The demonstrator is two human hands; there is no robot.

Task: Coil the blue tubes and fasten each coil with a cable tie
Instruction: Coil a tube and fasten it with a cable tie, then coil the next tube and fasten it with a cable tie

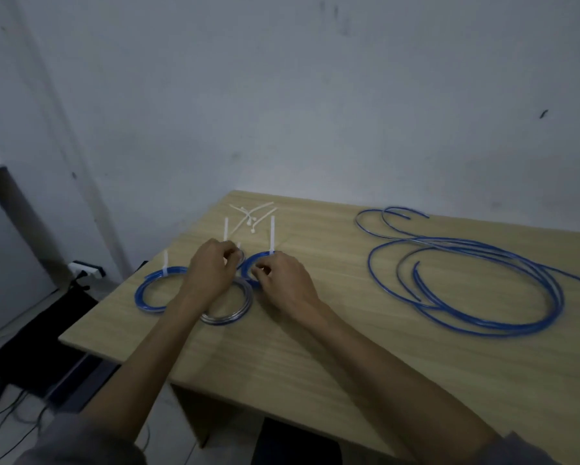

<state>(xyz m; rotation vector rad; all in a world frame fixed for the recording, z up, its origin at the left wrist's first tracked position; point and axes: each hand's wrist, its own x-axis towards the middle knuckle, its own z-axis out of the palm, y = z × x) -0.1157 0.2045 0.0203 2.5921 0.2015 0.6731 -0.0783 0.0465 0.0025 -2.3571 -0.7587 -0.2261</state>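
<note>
On the wooden table (315, 347) lie three tube coils side by side. The left blue coil (147, 290) carries a white cable tie standing up. A middle coil (234, 313) lies under my left hand (211, 270), which pinches it at its far side, where a cable tie (225, 228) sticks up. My right hand (281, 280) pinches the near edge of the right blue coil (251, 263), whose cable tie (272, 236) points upward. Loose blue tubes (466, 280) sprawl in wide loops on the right.
Spare white cable ties (251, 216) lie in a small heap near the table's far edge. The table's left edge runs close to the coils. Below it on the floor are a black bag (43, 333), cables and a power strip (87, 270).
</note>
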